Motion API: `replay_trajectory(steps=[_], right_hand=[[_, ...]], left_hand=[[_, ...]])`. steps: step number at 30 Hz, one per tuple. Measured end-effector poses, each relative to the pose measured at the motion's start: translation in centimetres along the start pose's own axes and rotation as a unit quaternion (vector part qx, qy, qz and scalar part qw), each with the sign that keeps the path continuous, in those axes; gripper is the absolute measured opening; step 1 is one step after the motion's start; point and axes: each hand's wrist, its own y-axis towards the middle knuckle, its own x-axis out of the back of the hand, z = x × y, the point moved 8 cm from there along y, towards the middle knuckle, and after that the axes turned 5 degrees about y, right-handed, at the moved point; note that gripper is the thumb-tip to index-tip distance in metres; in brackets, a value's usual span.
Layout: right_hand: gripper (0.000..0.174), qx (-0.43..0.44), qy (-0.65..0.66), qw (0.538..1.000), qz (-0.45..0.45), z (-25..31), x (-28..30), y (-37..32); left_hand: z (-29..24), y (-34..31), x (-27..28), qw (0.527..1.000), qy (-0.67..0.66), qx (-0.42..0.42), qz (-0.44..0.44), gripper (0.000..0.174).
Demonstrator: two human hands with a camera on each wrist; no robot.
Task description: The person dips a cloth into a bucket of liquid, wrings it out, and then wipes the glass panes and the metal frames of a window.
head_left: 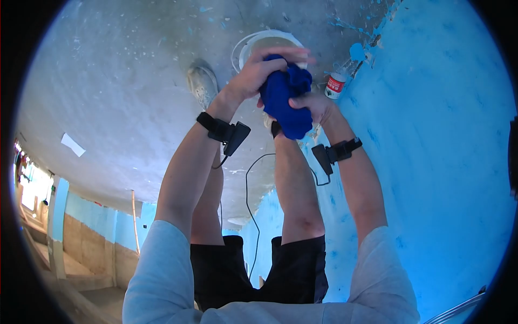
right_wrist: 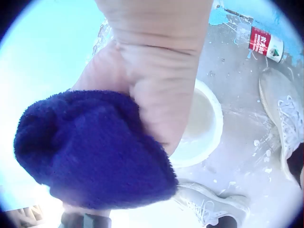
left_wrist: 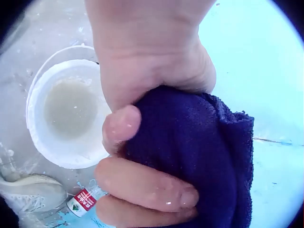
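**Both hands grasp the blue cloth: left hand (head_left: 251, 78) on the left and far portion, right hand (head_left: 319, 106) on the right.**

The left hand's fingers curl around the cloth (head_left: 286, 108); the right thumb lies across its right edge, though the right fingertips are hidden. The cloth, thick and bunched, is raised between the hands, its lower end hanging free toward the near side. Beyond and partly beneath it stands the white bucket (left_wrist: 36, 130), holding cloudy liquid (left_wrist: 71, 111). A red-and-white container (head_left: 334, 85) rests to the right, near the foot of the blue wall (head_left: 442, 135). One pale shoe (head_left: 203, 83) stands left of the cloth on the grey floor (head_left: 124, 81).

Wet highlights on the left fingers suggest a damp cloth. Sound handling calls for gathering the loose end into the palms, so that pressure acts on the whole bundle. The hands are best kept over the bucket's opening, since drips from the near end could miss it. Firm, even pressure from both sides limits slipping; a light grip on one fold risks letting the remainder unroll. Wrists held clear of the liquid protect the strapped devices (head_left: 234, 139).
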Motion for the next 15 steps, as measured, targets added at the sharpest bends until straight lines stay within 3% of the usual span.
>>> replay_trajectory(steps=[2, 4, 5, 6, 8, 9, 11, 12, 14, 15], right_hand=[[0.072, -0.005, -0.016, 1.000, 0.007, 0.5, 0.3, -0.2], [0.072, 0.025, -0.032, 0.999, -0.006, 0.5, -1.0, -0.2], [0.075, -0.002, -0.074, 0.995, -0.064, 0.4, -0.6, -0.5], [0.075, -0.003, -0.077, 0.995, -0.066, 0.8, -1.7, -0.5], [0.072, -0.033, -0.201, 0.956, -0.212, 1.7, -1.8, -1.3], [0.072, -0.033, -0.200, 0.956, -0.212, 2.3, -2.5, -1.2], [0.071, -0.057, -0.375, 0.883, -0.275, 4.0, -2.2, -1.4], [0.071, -0.056, -0.374, 0.884, -0.274, 3.8, -1.8, -1.1], [0.067, 0.036, -0.512, 0.793, -0.329, 4.9, -0.5, -0.7], [0.067, 0.036, -0.512, 0.794, -0.327, 4.3, 0.2, -0.4]], left_hand=[[0.5, 0.4, 0.0, 0.986, 0.151, 0.048, 0.050, 0.035], [0.8, 1.1, -0.5, 0.990, 0.126, 0.029, 0.063, 0.027], [1.0, 1.2, -0.4, 0.988, 0.148, 0.045, 0.031, 0.026], [1.1, 1.2, 0.0, 0.983, 0.173, 0.064, -0.003, 0.027], [1.1, 1.3, 0.2, 0.976, 0.207, 0.060, -0.024, 0.032], [0.8, 1.4, 0.8, 0.966, 0.251, 0.046, -0.050, 0.031], [0.7, 1.6, 1.3, 0.951, 0.297, 0.034, -0.076, 0.030], [1.2, 1.8, 2.1, 0.937, 0.332, 0.003, -0.106, 0.031], [1.5, 2.2, 2.8, 0.919, 0.368, -0.028, -0.137, 0.033], [1.5, 2.2, 3.4, 0.903, 0.392, -0.026, -0.172, 0.033]])
